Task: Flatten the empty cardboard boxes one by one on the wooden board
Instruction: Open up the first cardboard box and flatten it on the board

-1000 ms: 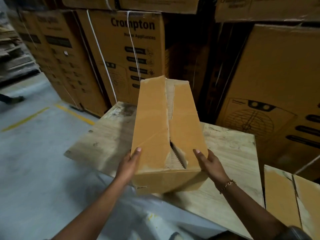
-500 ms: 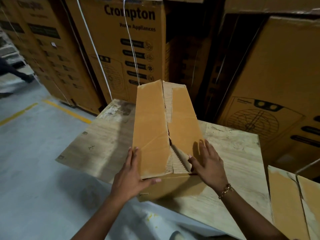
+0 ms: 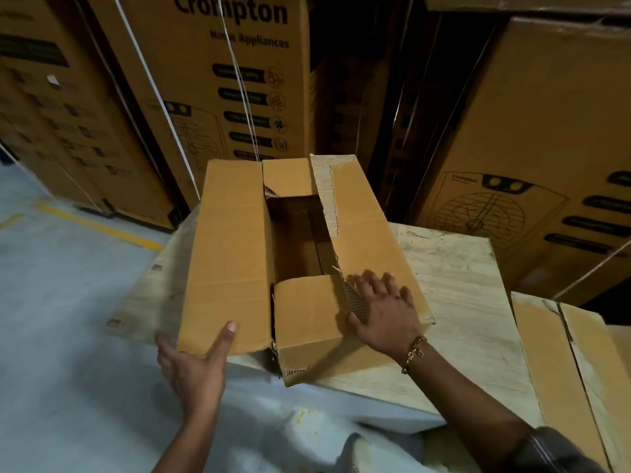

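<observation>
Right grip (image 3: 384, 310) is spread flat on the right flap (image 3: 362, 213); left grip (image 3: 193, 365) is spread, thumb over the left flap (image 3: 232, 240) edge. The cardboard box (image 3: 307, 322), set on the wooden board (image 3: 461, 268), is judged light and pliable; flap edges are advised as holds.

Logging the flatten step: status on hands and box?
Left hand thumb on left flap near edge. Right hand flat on right flap. Cardboard box on wooden board, top open, not flattened. Nothing visible in its way.
</observation>
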`<state>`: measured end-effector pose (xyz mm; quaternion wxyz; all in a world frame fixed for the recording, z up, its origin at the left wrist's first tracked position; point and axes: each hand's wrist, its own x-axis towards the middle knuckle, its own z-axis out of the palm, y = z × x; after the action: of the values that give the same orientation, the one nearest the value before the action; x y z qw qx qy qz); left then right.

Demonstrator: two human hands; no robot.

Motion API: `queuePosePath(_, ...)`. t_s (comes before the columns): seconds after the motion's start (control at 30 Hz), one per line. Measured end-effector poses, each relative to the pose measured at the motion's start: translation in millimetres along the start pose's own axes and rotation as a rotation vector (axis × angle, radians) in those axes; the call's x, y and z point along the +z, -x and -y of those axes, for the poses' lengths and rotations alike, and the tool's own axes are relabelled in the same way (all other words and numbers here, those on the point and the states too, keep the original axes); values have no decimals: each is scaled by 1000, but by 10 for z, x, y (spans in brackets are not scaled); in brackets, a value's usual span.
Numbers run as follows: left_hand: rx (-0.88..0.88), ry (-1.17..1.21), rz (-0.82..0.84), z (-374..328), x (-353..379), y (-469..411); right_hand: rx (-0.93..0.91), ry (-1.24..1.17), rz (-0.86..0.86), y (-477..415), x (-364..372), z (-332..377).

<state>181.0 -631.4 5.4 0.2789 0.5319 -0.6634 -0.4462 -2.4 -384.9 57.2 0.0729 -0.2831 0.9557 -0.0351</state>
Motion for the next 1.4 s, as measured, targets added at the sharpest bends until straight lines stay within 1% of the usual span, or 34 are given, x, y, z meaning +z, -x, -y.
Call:
queuePosePath(0.03, -11, -121, -3, 14, 25, -4, 5, 16, 9, -12, 4, 8)
queuePosePath(0.07, 22, -227, 20, 0, 52, -2, 6, 28, 12, -24, -14, 17)
queuePosePath(0.1, 93, -333, 68, -20, 80, -16, 2, 37, 10, -37, -49, 27)
queuePosePath(0.17, 316, -521, 202, -94, 152, -20, -28, 54, -39, -52, -171, 70)
queuePosePath(0.23, 482, -561, 335, -218, 258, 13, -70, 65, -117, -54, -320, 96)
queuePosePath(0.3, 569, -577, 389, -362, 375, 70, -74, 27, -168, -18, -522, 82)
queuePosePath(0.33, 582, -598, 408, -429, 431, 93, -59, -26, -202, 0, -629, 32)
queuePosePath(0.4, 534, -628, 454, -494, 545, 100, -14, -175, -294, 58, -816, -167)
queuePosePath(0.47, 499, -611, 456, -492, 629, 118, 69, -309, -423, 112, -951, -469)
queuePosePath(0.53, 505, -595, 457, -432, 698, 155, 192, -363, -538, 119, -1023, -830)
queuePosePath(0.6, 491, -560, 470, -365, 735, 176, 323, -342, -592, 92, -998, -1217)
queuePosePath(0.63, 479, -533, 464, -351, 739, 184, 389, -324, -576, 70, -942, -1411)
queuePosePath(0.67, 474, -508, 448, -346, 743, 191, 449, -303, -511, 49, -838, -1614)
queuePosePath(0.7, 479, -499, 425, -350, 752, 196, 487, -289, -402, 37, -733, -1771)
queuePosePath(0.77, 493, -514, 392, -353, 780, 197, 463, -367, -143, 27, -492, -1922)
queuePosePath(0.8, 495, -524, 381, -344, 793, 194, 448, -498, -40, 34, -390, -1911)
queuePosePath(0.87, 495, -526, 368, -329, 808, 188, 506, -863, 146, 58, -144, -1781)
queuePosePath(0.9, 483, -519, 376, -331, 805, 195, 518, -994, 271, 70, -34, -1663)
queuePosePath(0.93, 461, -508, 394, -325, 803, 199, 525, -1077, 389, 74, 65, -1546)
queuePosePath(0.97, 438, -502, 413, -338, 797, 201, 538, -1138, 466, 74, 154, -1434)
queuePosePath(1.03, 406, -532, 430, -396, 786, 209, 587, -1240, 493, 79, 249, -1305)
queuePosePath(1.07, 414, -583, 427, -429, 784, 209, 582, -1248, 463, 68, 267, -1300)
queuePosePath(1.1, 466, -665, 403, -470, 789, 209, 562, -1220, 427, 51, 248, -1309)
queuePosePath(1.2, 810, -932, 313, -676, 889, 198, 446, -1068, 308, -22, 178, -1467)
queuePosePath(1.23, 864, -1013, 353, -784, 948, 184, 413, -1030, 279, -57, 133, -1515)
queuePosePath(1.27, 845, -1074, 435, -902, 1018, 163, 399, -1009, 254, -104, 91, -1547)
queuePosePath(1.33, 652, -1174, 647, -1148, 1164, 125, 401, -994, 223, -219, -39, -1566)
queuePosePath(1.37, 572, -1187, 708, -1271, 1212, 103, 386, -976, 208, -296, -94, -1578)
queuePosePath(1.4, 543, -1152, 702, -1390, 1209, 98, 352, -950, 192, -367, -164, -1575)
